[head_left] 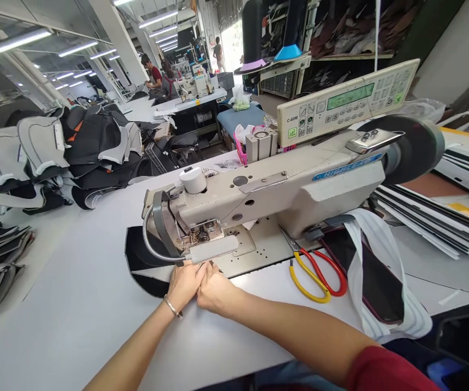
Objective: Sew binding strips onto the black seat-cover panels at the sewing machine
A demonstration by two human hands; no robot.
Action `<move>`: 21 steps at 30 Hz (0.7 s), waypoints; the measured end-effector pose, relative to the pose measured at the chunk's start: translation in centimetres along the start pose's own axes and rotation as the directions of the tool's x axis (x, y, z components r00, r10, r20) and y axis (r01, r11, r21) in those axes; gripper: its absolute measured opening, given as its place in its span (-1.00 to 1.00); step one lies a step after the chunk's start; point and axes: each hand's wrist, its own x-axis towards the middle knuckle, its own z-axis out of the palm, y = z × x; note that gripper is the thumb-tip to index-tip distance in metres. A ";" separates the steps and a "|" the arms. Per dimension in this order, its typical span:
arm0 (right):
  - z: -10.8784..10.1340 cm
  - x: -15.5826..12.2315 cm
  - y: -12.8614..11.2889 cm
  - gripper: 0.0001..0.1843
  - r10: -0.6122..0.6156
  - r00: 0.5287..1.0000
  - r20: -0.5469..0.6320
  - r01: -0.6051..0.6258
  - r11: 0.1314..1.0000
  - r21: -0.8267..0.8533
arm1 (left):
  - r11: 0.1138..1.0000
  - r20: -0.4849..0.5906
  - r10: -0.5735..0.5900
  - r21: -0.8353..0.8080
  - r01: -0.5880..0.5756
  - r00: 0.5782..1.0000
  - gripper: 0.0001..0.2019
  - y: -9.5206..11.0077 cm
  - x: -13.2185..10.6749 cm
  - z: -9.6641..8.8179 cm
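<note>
A black and grey padded fabric piece (147, 271) lies under the head of a sewing machine (234, 201). My left hand (184, 283), with a bangle at the wrist, is closed on the near right part of this piece. Pressed up against it, my right hand (217, 290) has its fingers curled in at the same edge. The fingertips of both hands are partly hidden below the machine's white lamp bar (214, 250). The needle area is also covered by the machine head.
Scissors (318, 274) with red and yellow handles lie right of my hands, beside a phone (376, 282) and a looped white strap (413, 320). Piled fabric parts (63, 146) cover the table's far left. Stacked strips (425, 222) lie at right. People work farther back.
</note>
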 end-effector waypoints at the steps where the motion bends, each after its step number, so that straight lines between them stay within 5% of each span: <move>1: -0.1 -0.3 0.3 -0.75 -0.038 0.998 -0.054 0.039 0.999 0.007 | 1.000 0.015 -0.005 0.011 0.005 1.000 -0.72 0.0 -0.1 0.1; 4: 0.0 -1.3 0.9 -0.81 -0.116 0.979 -0.166 0.125 0.991 0.048 | 1.000 -0.044 0.007 0.030 -0.006 0.999 -0.73 0.1 -0.7 0.9; 8: 0.4 -1.7 0.7 -0.84 -0.138 0.976 -0.171 0.154 0.984 0.089 | 0.998 -0.108 0.057 -0.019 -0.060 0.992 -0.72 -0.3 -1.3 2.1; 21: 0.0 0.6 0.2 -0.73 -0.079 0.997 0.003 0.079 0.996 0.028 | 0.996 0.074 -0.046 -0.078 0.052 0.996 -0.75 -2.6 0.8 1.6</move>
